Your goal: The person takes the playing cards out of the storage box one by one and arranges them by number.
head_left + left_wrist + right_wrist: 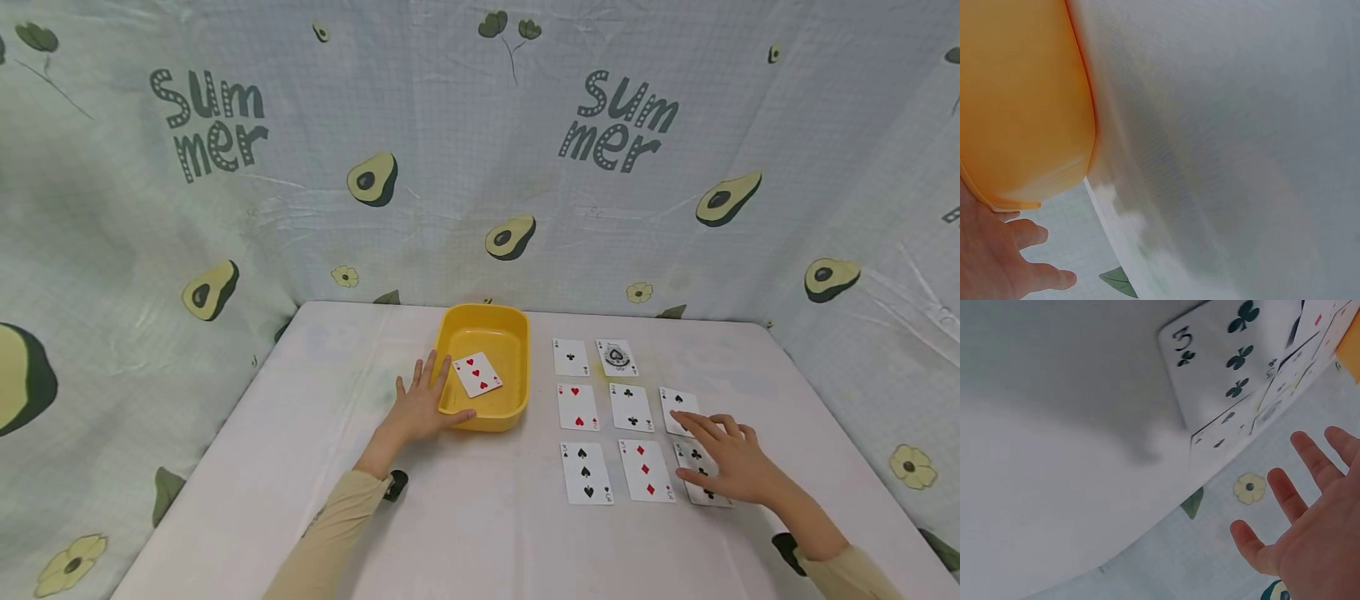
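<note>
My left hand point(417, 410) rests spread against the left side of a yellow plastic tray point(519, 367), its fingers over the rim. Inside the tray lies a three of hearts point(477, 375), face up. Over the lower right of a group of playing cards is my right hand point(738, 468), fingers extended and holding nothing. Below it lies the three of clubs point(1213, 375), partly covered in the head view. The two of spades point(674, 399), just beyond, is also partly hidden by the fingertips. Left of these lie the three of diamonds point(647, 472) and two of clubs point(632, 407).
The three of spades point(587, 474) and two of hearts point(577, 407) form the card group's left side. At its far end lie an ace of clubs point(571, 357) and ace of spades point(617, 358). Printed cloth point(450, 108) stands behind the white table point(315, 367).
</note>
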